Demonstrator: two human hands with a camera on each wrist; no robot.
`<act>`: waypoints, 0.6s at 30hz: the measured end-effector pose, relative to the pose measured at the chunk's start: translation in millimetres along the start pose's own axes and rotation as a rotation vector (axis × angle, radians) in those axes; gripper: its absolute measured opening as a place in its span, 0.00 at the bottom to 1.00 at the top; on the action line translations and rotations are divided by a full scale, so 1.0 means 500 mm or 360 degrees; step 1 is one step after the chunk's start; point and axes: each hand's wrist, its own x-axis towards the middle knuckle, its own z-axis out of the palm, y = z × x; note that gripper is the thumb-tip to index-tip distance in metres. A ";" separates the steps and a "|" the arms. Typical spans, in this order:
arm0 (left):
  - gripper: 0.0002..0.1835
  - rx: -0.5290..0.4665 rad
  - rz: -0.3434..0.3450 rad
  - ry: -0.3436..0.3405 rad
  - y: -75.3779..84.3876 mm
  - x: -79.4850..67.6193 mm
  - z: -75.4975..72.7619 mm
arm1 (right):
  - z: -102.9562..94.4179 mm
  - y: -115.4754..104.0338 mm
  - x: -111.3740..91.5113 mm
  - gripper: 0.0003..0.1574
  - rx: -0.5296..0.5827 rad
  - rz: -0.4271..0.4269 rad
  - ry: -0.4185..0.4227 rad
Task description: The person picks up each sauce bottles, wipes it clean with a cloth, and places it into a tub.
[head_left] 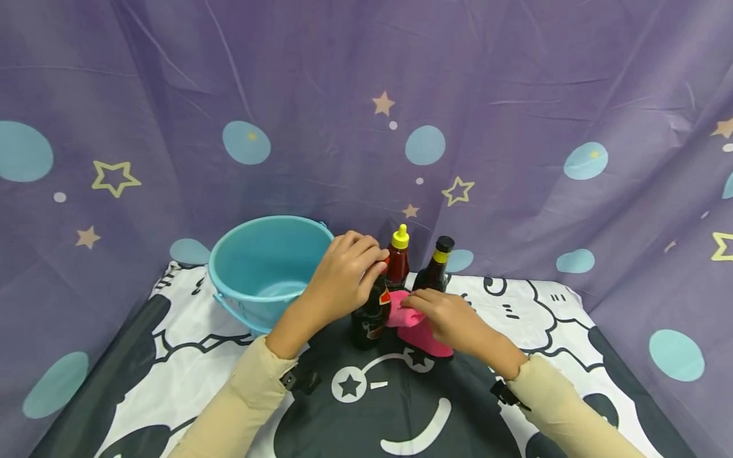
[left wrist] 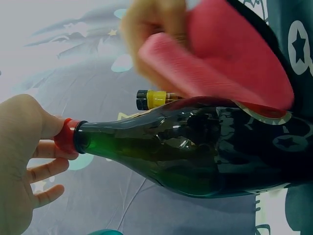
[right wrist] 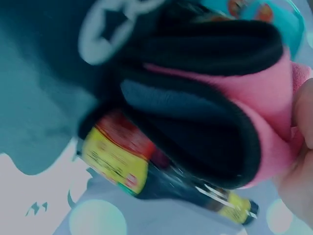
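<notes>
A dark green glass bottle (left wrist: 195, 152) with a red cap (left wrist: 67, 136) stands upright in the head view. My left hand (head_left: 346, 273) pinches that cap between thumb and index finger, the other fingers spread loose in the left wrist view. My right hand (head_left: 452, 321) grips a pink cloth (head_left: 424, 336) with black edging, bunched beside the bottle. The cloth overlaps the bottle's side in the left wrist view; whether it touches the glass I cannot tell. In the right wrist view the cloth (right wrist: 266, 95) hangs in folds, and most of that hand is out of frame.
Behind the hands stand a red sauce bottle (head_left: 397, 264) with a yellow nozzle cap and a dark bottle (head_left: 432, 273) with a black cap. A light blue bucket (head_left: 246, 267) is to the left. A purple curtain (head_left: 321, 76) closes the back; a patterned cloth (head_left: 355, 426) covers the table.
</notes>
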 end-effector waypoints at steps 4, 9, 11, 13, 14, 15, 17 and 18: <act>0.08 0.0029 0.0010 0.0003 0.002 -0.001 0.001 | -0.042 0.010 0.013 0.31 0.0115 0.0188 0.0142; 0.08 0.0085 0.0020 0.0011 0.001 -0.002 0.001 | -0.077 0.023 0.036 0.27 0.0191 0.0365 0.0384; 0.08 0.0113 0.0016 0.0005 0.000 -0.002 0.000 | -0.084 0.028 0.048 0.23 0.0219 0.0414 0.0520; 0.09 0.0139 0.0016 0.0003 0.000 -0.001 0.000 | -0.088 0.030 0.061 0.18 0.0244 0.0447 0.0667; 0.09 0.0147 0.0015 -0.0001 0.001 -0.001 0.001 | -0.088 0.030 0.066 0.16 0.0262 0.0470 0.0730; 0.09 0.0157 0.0013 -0.0007 0.003 -0.001 0.001 | -0.087 0.028 0.072 0.15 0.0274 0.0483 0.0788; 0.10 0.0175 0.0012 -0.0010 0.006 -0.001 0.001 | -0.082 0.024 0.080 0.14 0.0305 0.0479 0.0874; 0.10 0.0181 0.0010 -0.0012 0.008 -0.001 0.001 | -0.079 0.020 0.083 0.14 0.0311 0.0466 0.0898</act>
